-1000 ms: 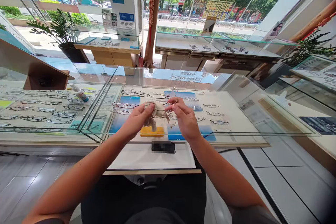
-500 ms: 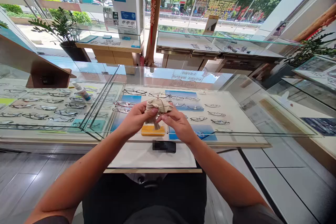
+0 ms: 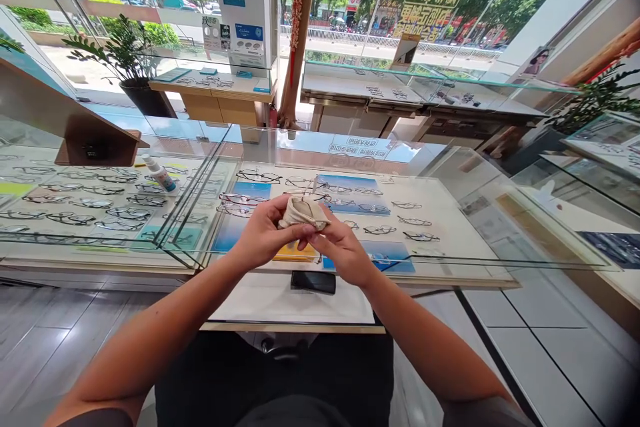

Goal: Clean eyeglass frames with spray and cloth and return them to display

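A crumpled beige cloth (image 3: 304, 212) is held up between my two hands, over the front edge of the glass display case. My left hand (image 3: 263, 232) grips it from the left, thumb laid along the near side. From the right, my right hand (image 3: 345, 250) pinches the cloth's lower edge, its fingertips close to my left thumb. The folds hide whether anything lies inside. Below the hands, a dark phone-like object (image 3: 313, 282) rests on a white pull-out shelf (image 3: 240, 303). Behind them, a yellow-orange flat object (image 3: 295, 252) is partly covered.
Several eyeglass frames (image 3: 380, 229) lie in rows inside the glass case (image 3: 465, 240). A white spray bottle (image 3: 161, 175) stands on the left case, near a brown slanted stand (image 3: 97, 147). Further display counters (image 3: 360, 87) and a potted plant (image 3: 120, 53) stand by the windows.
The cloth has been turned and bunched wider, and its hanging end no longer shows. My hands have come closer together, with my right fingertips against the near side of the cloth.
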The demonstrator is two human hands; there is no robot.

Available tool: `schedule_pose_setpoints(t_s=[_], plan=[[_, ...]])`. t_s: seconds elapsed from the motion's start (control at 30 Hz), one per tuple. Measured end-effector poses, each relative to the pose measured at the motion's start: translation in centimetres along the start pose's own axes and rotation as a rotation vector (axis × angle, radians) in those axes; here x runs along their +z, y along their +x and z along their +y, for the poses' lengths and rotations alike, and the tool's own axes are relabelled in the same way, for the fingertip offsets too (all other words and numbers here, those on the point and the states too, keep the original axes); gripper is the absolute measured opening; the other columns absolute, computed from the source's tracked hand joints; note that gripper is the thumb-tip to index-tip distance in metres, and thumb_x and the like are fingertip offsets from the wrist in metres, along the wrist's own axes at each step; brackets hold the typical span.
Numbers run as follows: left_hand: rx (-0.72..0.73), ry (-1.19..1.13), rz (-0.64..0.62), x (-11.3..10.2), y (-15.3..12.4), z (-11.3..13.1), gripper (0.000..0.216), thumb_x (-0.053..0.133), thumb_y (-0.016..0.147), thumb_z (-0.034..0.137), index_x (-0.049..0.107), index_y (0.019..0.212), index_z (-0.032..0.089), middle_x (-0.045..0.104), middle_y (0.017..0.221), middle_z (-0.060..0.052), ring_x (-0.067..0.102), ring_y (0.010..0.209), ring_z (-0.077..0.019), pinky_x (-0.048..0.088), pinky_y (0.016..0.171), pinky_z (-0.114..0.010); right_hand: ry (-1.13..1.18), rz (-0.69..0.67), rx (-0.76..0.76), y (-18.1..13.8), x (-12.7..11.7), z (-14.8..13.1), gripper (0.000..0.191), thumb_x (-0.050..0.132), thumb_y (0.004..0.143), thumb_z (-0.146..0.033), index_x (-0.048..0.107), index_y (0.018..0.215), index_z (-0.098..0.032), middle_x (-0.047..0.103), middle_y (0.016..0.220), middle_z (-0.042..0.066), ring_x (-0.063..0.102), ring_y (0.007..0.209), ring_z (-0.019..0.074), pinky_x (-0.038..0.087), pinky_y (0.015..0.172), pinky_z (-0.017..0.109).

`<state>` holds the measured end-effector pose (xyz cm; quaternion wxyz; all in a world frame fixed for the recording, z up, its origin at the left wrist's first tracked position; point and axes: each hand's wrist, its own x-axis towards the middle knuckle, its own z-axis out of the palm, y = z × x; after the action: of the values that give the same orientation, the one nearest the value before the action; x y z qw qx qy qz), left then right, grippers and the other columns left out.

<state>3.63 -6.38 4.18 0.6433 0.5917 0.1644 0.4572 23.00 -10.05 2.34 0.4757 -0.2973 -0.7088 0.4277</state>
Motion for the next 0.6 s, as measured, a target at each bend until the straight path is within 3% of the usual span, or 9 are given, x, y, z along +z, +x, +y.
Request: schedule_pose_setpoints(t_s=[0.13, 0.3, 0.43, 0.6], plan=[[0.012, 0.009, 0.031, 0.4, -0.2, 0.0, 0.032, 0.091, 0.088, 0.037, 0.069, 0.089, 0.015, 0.067, 0.068, 0.001, 0.062, 0.05, -0.0099, 0.049, 0.048, -0.02, -0.038, -0.028, -0.017, -0.1, 0.4, -0.4, 0.037, 0.062, 0.11, -0.048, 0.085, 0.092, -0.025, 0.064, 0.114, 0.01, 0.061, 0.117, 0.0269, 0.049, 0.107, 0.041], [0.002, 0.086, 0.033, -0.6, -0.2, -0.2, 0.045, 0.072, 0.102, 0.056, 0.067, 0.085, 0.014, 0.064, 0.061, -0.001, 0.058, 0.05, -0.01, 0.046, 0.047, -0.019, -0.032, 0.008, 0.017, 0.0, 0.4, -0.7, 0.04, 0.063, 0.109, -0.051, 0.084, 0.088, -0.023, 0.065, 0.113, 0.01, 0.062, 0.112, 0.0256, 0.049, 0.109, 0.041], [-0.068, 0.072, -0.026, -1.9, 0.0, 0.2, 0.037, 0.081, 0.096, 0.05, 0.074, 0.099, 0.014, 0.071, 0.082, -0.004, 0.064, 0.066, -0.0123, 0.056, 0.057, -0.022, 0.026, 0.037, 0.031, 0.3, -0.4, -0.6, 0.042, 0.067, 0.106, -0.054, 0.083, 0.081, -0.024, 0.071, 0.11, 0.009, 0.063, 0.118, 0.0278, 0.046, 0.115, 0.043], [-0.047, 0.139, -0.031, -2.3, 0.0, 0.3, 0.032, 0.093, 0.086, 0.033, 0.078, 0.108, 0.015, 0.073, 0.09, -0.004, 0.064, 0.073, -0.0105, 0.054, 0.063, -0.018, 0.174, 0.023, 0.094, 0.5, -0.7, 0.1, 0.042, 0.072, 0.101, -0.058, 0.083, 0.08, -0.023, 0.074, 0.126, 0.009, 0.063, 0.129, 0.0307, 0.045, 0.117, 0.043]])
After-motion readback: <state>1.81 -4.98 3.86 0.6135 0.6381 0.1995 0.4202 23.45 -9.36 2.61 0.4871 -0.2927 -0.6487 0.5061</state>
